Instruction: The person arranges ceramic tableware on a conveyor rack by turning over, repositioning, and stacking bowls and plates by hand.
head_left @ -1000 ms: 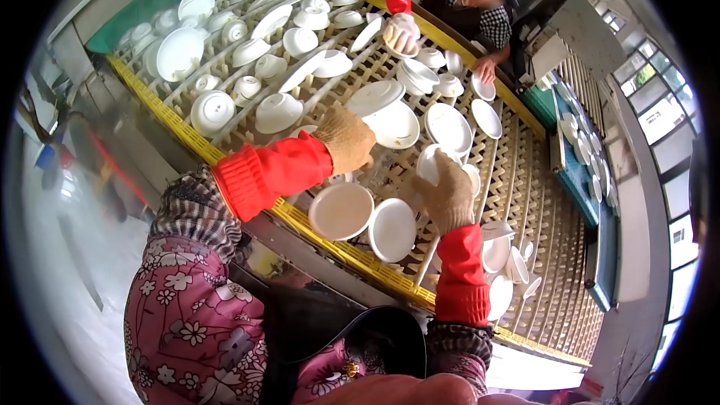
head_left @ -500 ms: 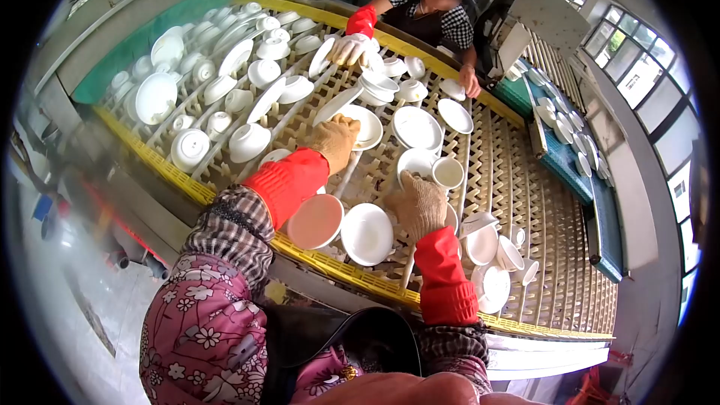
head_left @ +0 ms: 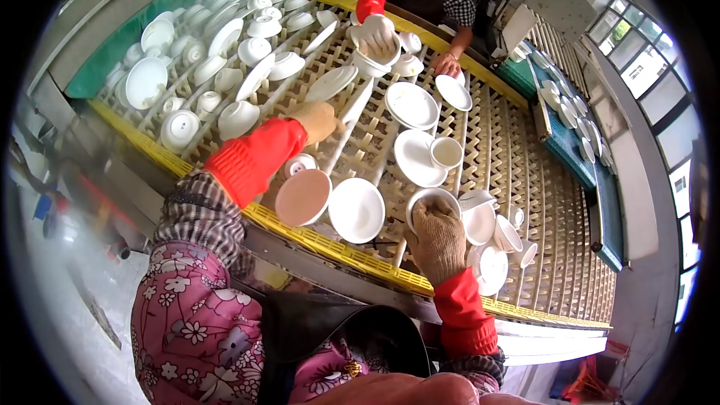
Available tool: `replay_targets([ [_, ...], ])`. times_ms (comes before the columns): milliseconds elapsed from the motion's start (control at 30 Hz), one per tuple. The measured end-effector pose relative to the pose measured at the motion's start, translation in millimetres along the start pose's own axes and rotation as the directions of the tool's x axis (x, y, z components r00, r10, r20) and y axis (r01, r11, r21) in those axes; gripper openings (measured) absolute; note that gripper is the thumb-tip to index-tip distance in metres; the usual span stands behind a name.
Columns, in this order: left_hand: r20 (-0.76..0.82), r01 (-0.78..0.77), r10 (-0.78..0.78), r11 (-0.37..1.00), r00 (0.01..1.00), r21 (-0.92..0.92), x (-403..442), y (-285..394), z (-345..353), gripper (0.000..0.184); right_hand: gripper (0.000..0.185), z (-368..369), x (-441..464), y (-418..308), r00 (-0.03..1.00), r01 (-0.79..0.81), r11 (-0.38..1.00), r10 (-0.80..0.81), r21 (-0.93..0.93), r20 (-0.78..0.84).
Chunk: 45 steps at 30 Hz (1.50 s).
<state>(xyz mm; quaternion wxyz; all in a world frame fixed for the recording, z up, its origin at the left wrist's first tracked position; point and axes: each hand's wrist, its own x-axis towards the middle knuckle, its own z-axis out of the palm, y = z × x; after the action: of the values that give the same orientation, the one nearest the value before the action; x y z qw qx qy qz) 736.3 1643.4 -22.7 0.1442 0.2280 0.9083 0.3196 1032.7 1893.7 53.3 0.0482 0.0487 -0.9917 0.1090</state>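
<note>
My left hand (head_left: 316, 121), in a tan glove with a red cuff, is at the lower edge of a white plate (head_left: 358, 100). The plate stands tilted, almost edge-on to me, with my fingertips closed on it. Near the front edge my right hand (head_left: 437, 244), gloved the same way, grips a white bowl (head_left: 420, 196) by its near side, fingers partly inside. Before me lie a pinkish round dish (head_left: 303, 198) and a white bowl (head_left: 357, 211). Farther in, a cup (head_left: 446, 153) rests on a white plate (head_left: 412, 161).
The slatted conveyor (head_left: 540, 202) has yellow edging (head_left: 330, 245). Many dishes crowd its left side by a green curtain (head_left: 97, 67). Across from me, a co-worker's gloved hand (head_left: 377, 39) touches a bowl. A blue side belt (head_left: 559, 146) carries more plates.
My right hand has moved nearer to me, from beside the cup to the bowl. The plate by my left hand has gone from lying face up to tilted. My left hand has shifted slightly left.
</note>
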Motion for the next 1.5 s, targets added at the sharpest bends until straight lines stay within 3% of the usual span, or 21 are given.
replay_targets([
  [67, 0.035, -0.176, 0.173, 0.964, 0.984, 0.197, 14, -28, 22, 0.063, 0.042, 5, -7, 13, 0.997, 0.039, 0.996, -0.033, 0.083, -0.074],
  [167, 0.143, -0.147, 0.122, 0.972, 0.982, 0.184, -57, 22, -16, 0.066, 0.033, 2, -14, 20, 0.990, 0.042, 0.957, -0.002, 0.286, -0.138],
  [267, 0.294, -0.266, 0.179, 0.920, 0.939, 0.289, -140, 74, -56, 0.077, 0.030, 10, 2, 49, 0.929, 0.269, 0.952, -0.217, 0.148, -0.299],
  [333, 0.091, -0.452, 0.449, 0.828, 0.889, 0.333, -183, 64, -37, 0.091, 0.034, -12, 23, 36, 0.963, 0.163, 0.927, -0.074, 0.338, -0.260],
  [400, 0.142, -0.399, 0.373, 0.845, 0.917, 0.355, -208, 76, -29, 0.107, 0.033, -23, 58, 23, 0.865, 0.299, 0.952, -0.243, 0.063, -0.439],
  [500, 0.176, -0.355, 0.308, 0.818, 0.935, 0.452, -218, 65, -11, 0.098, 0.037, -18, 103, 16, 0.805, 0.325, 0.944, -0.250, 0.048, -0.538],
  [567, 0.108, -0.366, 0.353, 0.842, 0.929, 0.396, -210, 46, 0, 0.085, 0.033, 6, 115, 27, 0.923, 0.042, 0.740, 0.228, 0.671, -0.310],
  [600, 0.066, -0.370, 0.373, 0.853, 0.926, 0.368, -206, 43, 1, 0.079, 0.035, 27, 121, 46, 0.926, -0.066, 0.674, 0.316, 0.736, -0.206],
  [633, -0.002, -0.362, 0.376, 0.893, 0.927, 0.267, -208, 55, -6, 0.055, 0.044, 45, 116, 60, 0.943, -0.024, 0.758, 0.234, 0.652, -0.237],
  [767, -0.333, -0.488, 0.453, 0.873, 0.827, -0.022, -183, 42, 0, 0.038, 0.055, 18, 93, 37, 0.996, -0.065, 0.990, 0.071, 0.123, -0.046],
  [800, -0.393, -0.487, 0.362, 0.823, 0.845, -0.291, -174, 39, 0, 0.039, 0.054, 20, 90, 44, 0.997, -0.026, 0.996, 0.032, 0.086, -0.064],
  [900, -0.329, -0.243, 0.111, 0.887, 0.938, -0.393, -140, 26, -27, 0.037, 0.053, 26, 95, 58, 0.996, -0.015, 0.999, 0.011, -0.047, -0.086],
  [1067, -0.481, -0.280, 0.157, 0.940, 0.862, -0.196, -65, -16, -25, 0.030, 0.049, 46, 102, 85, 0.981, 0.005, 0.980, -0.044, -0.200, -0.191],
  [1100, -0.493, 0.037, 0.074, 0.977, 0.867, 0.212, -68, -13, -25, 0.028, 0.047, 46, 102, 89, 0.978, 0.011, 0.978, -0.054, -0.206, -0.203],
  [1200, -0.406, 0.123, 0.213, 0.742, 0.889, 0.659, -78, -12, -29, 0.033, 0.043, 32, 97, 90, 0.976, -0.079, 0.983, 0.043, -0.164, -0.213],
  [1267, -0.354, 0.049, 0.218, 0.789, 0.909, 0.613, -84, -3, -29, 0.040, 0.044, 14, 87, 81, 0.948, -0.293, 0.955, 0.284, -0.043, -0.144],
  [1333, -0.228, -0.142, 0.358, 0.761, 0.905, 0.632, -119, 49, -36, 0.046, 0.049, 12, 74, 100, 0.919, -0.195, 0.952, 0.262, 0.236, -0.293],
  [1400, -0.045, -0.445, 0.484, 0.835, 0.874, 0.323, -134, 82, -25, 0.062, 0.045, -2, 74, 112, 0.888, -0.191, 0.881, 0.343, 0.433, -0.307],
  [1433, 0.142, -0.497, 0.476, 0.819, 0.868, 0.288, -144, 107, -24, 0.069, 0.043, 8, 79, 136, 0.850, -0.217, 0.687, 0.482, 0.694, -0.212],
  [1467, 0.322, -0.543, 0.461, 0.804, 0.827, 0.243, -151, 123, -24, 0.076, 0.034, -1, 80, 138, 0.835, -0.271, 0.681, 0.518, 0.680, -0.185],
  [1500, 0.413, -0.616, 0.482, 0.728, 0.773, 0.302, -149, 120, -13, 0.085, 0.028, -1, 80, 140, 0.867, -0.125, 0.937, 0.263, 0.327, -0.423],
])
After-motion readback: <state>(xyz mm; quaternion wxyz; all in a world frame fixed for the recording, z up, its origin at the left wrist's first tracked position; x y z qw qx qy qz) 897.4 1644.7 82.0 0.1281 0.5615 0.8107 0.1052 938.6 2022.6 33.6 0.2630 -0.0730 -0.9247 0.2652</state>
